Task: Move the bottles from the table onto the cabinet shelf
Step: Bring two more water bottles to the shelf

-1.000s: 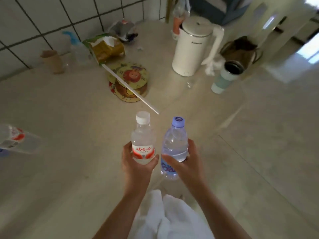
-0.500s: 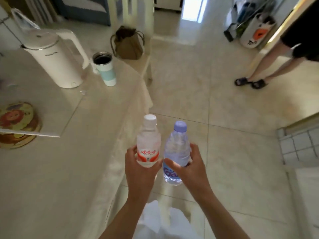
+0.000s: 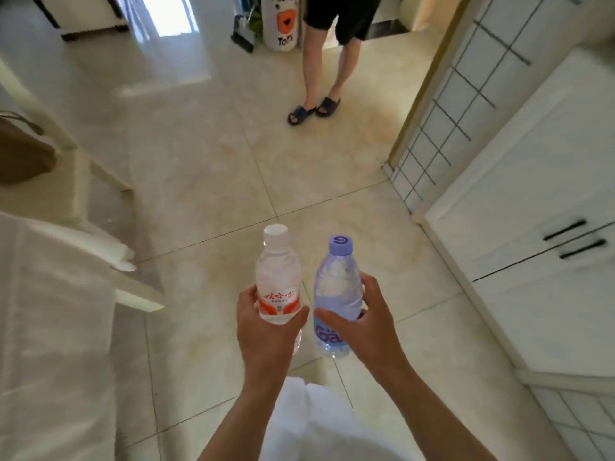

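I hold two small water bottles upright, side by side, above the tiled floor. My left hand (image 3: 266, 331) grips the clear bottle with a white cap and red label (image 3: 278, 277). My right hand (image 3: 366, 322) grips the bluish bottle with a purple cap and blue label (image 3: 337, 287). The two bottles stand close together without touching. A white cabinet (image 3: 532, 181) with two black handles is at the right, its doors closed; no shelf shows. The table's white-covered edge (image 3: 56, 294) runs along the left.
A person in black shorts and dark sandals (image 3: 319, 108) stands on the floor ahead, near a white bag (image 3: 279, 28). A brown bag (image 3: 23, 151) hangs at the far left. A tiled wall corner (image 3: 442, 121) stands between the person and the cabinet.
My view has swung right, away from the table with the kettle and cup toward the floor and the cabinet. Both bottles stay in my hands, held the same way.
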`<move>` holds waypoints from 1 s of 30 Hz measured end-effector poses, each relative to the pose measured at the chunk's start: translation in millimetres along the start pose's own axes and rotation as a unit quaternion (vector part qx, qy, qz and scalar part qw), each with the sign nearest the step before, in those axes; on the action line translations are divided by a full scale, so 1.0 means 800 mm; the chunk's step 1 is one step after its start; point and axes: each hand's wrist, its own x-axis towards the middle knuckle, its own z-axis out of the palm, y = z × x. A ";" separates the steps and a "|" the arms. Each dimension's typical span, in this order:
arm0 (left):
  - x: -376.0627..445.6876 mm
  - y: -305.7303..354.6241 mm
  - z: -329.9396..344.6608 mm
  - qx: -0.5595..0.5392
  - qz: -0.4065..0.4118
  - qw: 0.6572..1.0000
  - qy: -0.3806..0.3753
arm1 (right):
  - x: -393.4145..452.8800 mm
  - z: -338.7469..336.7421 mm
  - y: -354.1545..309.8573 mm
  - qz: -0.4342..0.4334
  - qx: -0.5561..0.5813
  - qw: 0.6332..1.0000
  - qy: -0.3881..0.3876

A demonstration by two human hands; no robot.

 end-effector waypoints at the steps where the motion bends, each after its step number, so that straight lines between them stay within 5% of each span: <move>1: 0.001 0.006 0.015 0.007 0.006 1.000 -0.011 | 0.005 -0.015 0.004 0.006 0.005 1.000 0.014; 11: 0.039 0.089 0.228 0.073 0.079 0.980 -0.167 | 0.094 -0.186 0.021 0.068 0.066 0.980 0.177; 19: 0.039 0.180 0.438 0.123 0.149 0.927 -0.321 | 0.155 -0.340 0.028 0.112 0.116 0.935 0.316; 30: -0.080 0.200 0.633 0.152 0.208 0.850 -0.459 | 0.125 -0.513 0.081 0.149 0.171 0.853 0.471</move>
